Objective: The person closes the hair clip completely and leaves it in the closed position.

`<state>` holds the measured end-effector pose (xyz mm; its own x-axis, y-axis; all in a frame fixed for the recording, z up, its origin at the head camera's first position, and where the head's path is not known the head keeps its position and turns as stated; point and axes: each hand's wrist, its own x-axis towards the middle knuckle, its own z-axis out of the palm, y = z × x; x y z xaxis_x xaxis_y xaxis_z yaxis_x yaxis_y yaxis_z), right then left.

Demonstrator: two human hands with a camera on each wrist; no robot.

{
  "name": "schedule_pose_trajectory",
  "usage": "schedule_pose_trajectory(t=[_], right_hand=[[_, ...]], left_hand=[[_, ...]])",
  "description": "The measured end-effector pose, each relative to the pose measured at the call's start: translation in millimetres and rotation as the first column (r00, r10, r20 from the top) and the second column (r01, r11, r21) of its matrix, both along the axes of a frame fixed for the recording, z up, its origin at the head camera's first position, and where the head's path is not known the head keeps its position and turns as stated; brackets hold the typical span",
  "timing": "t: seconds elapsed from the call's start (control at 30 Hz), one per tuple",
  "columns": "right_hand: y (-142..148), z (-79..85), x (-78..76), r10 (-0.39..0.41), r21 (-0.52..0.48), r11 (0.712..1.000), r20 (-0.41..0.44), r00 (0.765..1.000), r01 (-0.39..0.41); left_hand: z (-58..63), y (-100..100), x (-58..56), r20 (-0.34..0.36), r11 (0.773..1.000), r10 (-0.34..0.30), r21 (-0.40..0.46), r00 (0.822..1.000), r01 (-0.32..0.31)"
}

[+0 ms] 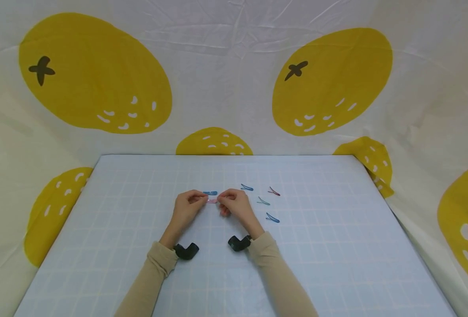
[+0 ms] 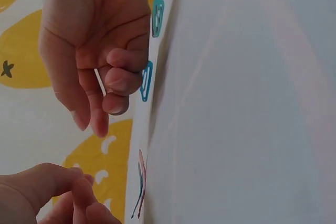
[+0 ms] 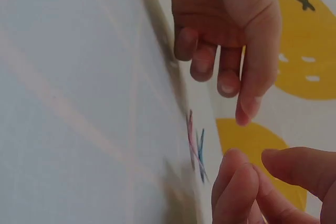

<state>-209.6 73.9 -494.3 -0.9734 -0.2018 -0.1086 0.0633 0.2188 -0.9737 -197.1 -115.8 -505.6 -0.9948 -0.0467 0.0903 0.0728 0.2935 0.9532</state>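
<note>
Holding nothing in loosely bent left hand (image 1: pixel 184 210) or right hand (image 1: pixel 239 205) | hovering near slim pink hair clip (image 1: pixel 212 201) (just beside slim bright-blue hair clip (image 1: pixel 210 193))

Pink clip (image 1: pixel 212 201) perhaps partly hidden, sleeves (image 1: pixel 283 277) cut off below

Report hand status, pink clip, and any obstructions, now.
Left hand and right hand over table, no grip seen. Pink clip between them in head view. Possible crowding: blue clip close beyond it.
</note>
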Motion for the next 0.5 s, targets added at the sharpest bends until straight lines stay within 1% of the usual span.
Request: schedule_pose_trajectory(t=[0.13,0.23,0.3,0.37,0.5], right_hand=[[5,7.8,2.8,0.012,0.01,1.0,-0.018,1.0,-0.012],[10,27.9,12.2,0.049,0.0,0.999,-0.027,0.998,-0.049],[14,39.2,17.4,0.076,-0.02,0.997,-0.014,0.997,-0.076],[19,44.0,19.5,0.094,-0.027,0.995,-0.007,0.996,-0.094],[32,25.3,12.3,0.085,-0.035,0.996,-0.002,0.996,-0.085]], left_hand=[[6.8,7,3.0,-0.001,0.999,-0.019,0.034,1.0,0.019],[11.8,14,5.6,0.02,0.998,-0.034,0.044,0.999,0.033],[13.4,17,6.9,0.029,0.997,-0.051,0.058,0.998,0.049],[14.4,21,8.5,0.023,0.996,-0.067,0.064,0.997,0.066],[15.5,30,12.9,0.004,0.991,-0.105,0.078,0.994,0.104]])
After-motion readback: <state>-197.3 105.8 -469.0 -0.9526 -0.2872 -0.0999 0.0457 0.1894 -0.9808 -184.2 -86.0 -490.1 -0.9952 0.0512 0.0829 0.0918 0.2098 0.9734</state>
